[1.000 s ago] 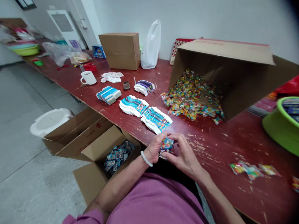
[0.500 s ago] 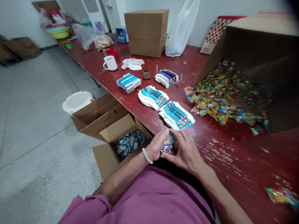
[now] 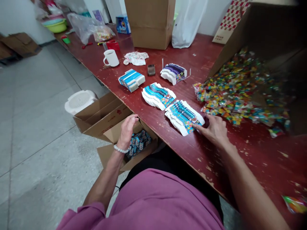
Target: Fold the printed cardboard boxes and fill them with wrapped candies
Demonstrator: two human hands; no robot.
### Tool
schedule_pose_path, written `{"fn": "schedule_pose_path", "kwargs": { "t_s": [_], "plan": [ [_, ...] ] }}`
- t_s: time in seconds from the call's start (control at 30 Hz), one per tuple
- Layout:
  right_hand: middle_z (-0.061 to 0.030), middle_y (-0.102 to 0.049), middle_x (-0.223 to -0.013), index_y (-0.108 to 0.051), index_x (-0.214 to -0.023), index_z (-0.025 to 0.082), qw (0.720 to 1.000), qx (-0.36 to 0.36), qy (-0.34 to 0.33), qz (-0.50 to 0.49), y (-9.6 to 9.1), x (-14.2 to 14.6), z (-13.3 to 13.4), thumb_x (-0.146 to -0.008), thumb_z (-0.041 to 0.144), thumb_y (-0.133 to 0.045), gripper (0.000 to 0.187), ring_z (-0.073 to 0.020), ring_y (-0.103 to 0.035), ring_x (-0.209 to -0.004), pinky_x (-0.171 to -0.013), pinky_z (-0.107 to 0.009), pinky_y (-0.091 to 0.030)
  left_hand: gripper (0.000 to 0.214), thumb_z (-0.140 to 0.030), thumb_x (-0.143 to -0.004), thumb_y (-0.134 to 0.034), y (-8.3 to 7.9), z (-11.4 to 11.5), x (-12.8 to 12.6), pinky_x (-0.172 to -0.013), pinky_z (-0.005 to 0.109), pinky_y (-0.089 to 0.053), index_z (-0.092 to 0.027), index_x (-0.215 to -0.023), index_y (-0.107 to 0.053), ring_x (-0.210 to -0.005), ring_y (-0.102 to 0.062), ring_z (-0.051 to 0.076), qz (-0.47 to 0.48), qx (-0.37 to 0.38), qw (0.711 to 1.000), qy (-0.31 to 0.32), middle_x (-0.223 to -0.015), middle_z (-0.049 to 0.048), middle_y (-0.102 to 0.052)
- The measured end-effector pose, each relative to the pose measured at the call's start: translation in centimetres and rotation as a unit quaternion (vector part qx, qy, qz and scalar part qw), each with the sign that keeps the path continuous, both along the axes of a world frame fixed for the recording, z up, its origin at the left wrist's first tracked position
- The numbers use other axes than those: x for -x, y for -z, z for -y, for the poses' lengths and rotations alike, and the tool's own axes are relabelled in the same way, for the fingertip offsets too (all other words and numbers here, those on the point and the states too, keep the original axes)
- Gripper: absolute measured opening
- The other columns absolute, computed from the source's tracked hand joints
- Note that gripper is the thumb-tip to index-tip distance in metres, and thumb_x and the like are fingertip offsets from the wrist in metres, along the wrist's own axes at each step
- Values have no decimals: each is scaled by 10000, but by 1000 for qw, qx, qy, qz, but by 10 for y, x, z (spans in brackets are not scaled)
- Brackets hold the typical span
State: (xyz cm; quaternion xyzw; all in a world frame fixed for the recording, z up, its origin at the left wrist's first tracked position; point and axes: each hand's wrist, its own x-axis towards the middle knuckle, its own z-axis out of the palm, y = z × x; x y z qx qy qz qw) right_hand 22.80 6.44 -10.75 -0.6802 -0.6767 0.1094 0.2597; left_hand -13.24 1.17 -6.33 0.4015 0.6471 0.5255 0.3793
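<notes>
My right hand [image 3: 216, 129] is at the near end of a fanned stack of flat blue cartons [image 3: 183, 115], its thumb and fingers on either side of the end carton. My left hand [image 3: 128, 131] is raised past the table edge, over an open cardboard box [image 3: 104, 156]. Its fingers are stretched out and nothing shows in them. Inside that box lie many small blue packs [image 3: 139, 142]. A second fan of blue cartons [image 3: 158, 95] lies just beyond the first, and a purple-topped stack [image 3: 174, 73] is farther back.
Wrapped candies [image 3: 240, 92] spill from a large tipped box [image 3: 268, 41] at the right. Farther along the red table [image 3: 153, 123] are a blue-and-white carton bundle [image 3: 131, 80], a white mug [image 3: 111, 58], a cloth [image 3: 136, 58] and a closed brown box [image 3: 150, 25]. A white stool [image 3: 80, 100] stands left.
My hands, earlier together around a small printed carton, have parted. My left hand moved left over the open box; my right hand moved to the near carton stack. The carton has left my hands.
</notes>
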Motion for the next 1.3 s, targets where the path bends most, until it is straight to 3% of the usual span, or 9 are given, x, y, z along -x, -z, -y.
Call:
{"fn": "schedule_pose_path", "kwargs": {
  "t_s": [0.13,0.3,0.47,0.63,0.7,0.77,0.87,0.97,1.3],
  "plan": [
    [-165,-613,-1110,-709,-1054,200,997,44,58,41,-1,6,-3,-636,705,-700,655,-361,-557,-998,-781,-471,-456,301,-393,-838,-623,-9,-7,-43,-906,293,-444,-198,-1056,-693,-962,-614,196,-5,-54,995,85,-1017,57,-707],
    [-98,-695,-881,-739,-947,176,986,27,84,-139,-4,3,-2,-670,596,-714,504,-245,-616,-767,-702,-351,-454,275,-333,-847,-621,-18,-9,-92,-866,285,-459,-209,-1081,-691,-948,-629,198,-8,-72,978,194,-1053,63,-708],
    [-76,-719,-766,-746,-908,153,948,-7,130,-292,-8,0,6,-643,578,-737,501,-212,-599,-664,-650,-324,-451,258,-308,-852,-611,-18,-9,-109,-842,292,-473,-216,-1081,-688,-933,-633,201,-46,-71,972,221,-1063,62,-703],
    [-43,-699,-759,-693,-835,175,921,14,56,-385,-36,2,27,-715,549,-705,393,-170,-602,-644,-629,-291,-481,287,-333,-814,-665,-29,-10,-106,-820,276,-473,-210,-1071,-694,-918,-632,193,-34,-76,976,203,-1049,67,-701],
    [-21,-672,-740,-676,-796,190,898,35,-15,-438,-54,6,40,-724,495,-734,318,-156,-588,-653,-641,-281,-483,352,-376,-788,-698,-39,-9,-106,-812,281,-478,-210,-1098,-684,-927,-636,202,26,-34,967,253,-1051,72,-704],
    [-13,-655,-752,-670,-797,198,876,51,-80,-473,-72,12,52,-744,449,-745,267,-152,-579,-678,-659,-276,-483,451,-456,-771,-703,-47,-5,-111,-787,302,-491,-200,-1141,-668,-919,-653,225,135,58,918,369,-1065,90,-706],
    [-13,-649,-790,-674,-836,207,862,71,-136,-483,-91,21,67,-787,411,-728,217,-154,-579,-720,-681,-272,-486,588,-573,-692,-729,-50,8,-125,-767,358,-512,-152,-1100,-681,-867,-690,278,308,189,764,534,-1020,144,-718],
    [-10,-649,-813,-674,-877,218,849,94,-161,-494,-99,27,77,-826,403,-699,193,-147,-579,-719,-667,-260,-492,597,-588,-617,-782,-41,22,-138,-745,395,-531,-126,-985,-694,-754,-710,287,404,233,667,581,-861,137,-721],
    [-11,-661,-801,-685,-895,225,814,101,-115,-560,-105,34,92,-793,412,-745,221,-138,-610,-660,-603,-253,-515,502,-460,-680,-806,-32,35,-148,-693,364,-576,-90,-988,-663,-732,-725,265,434,197,673,566,-816,121,-720]
  ]
}}
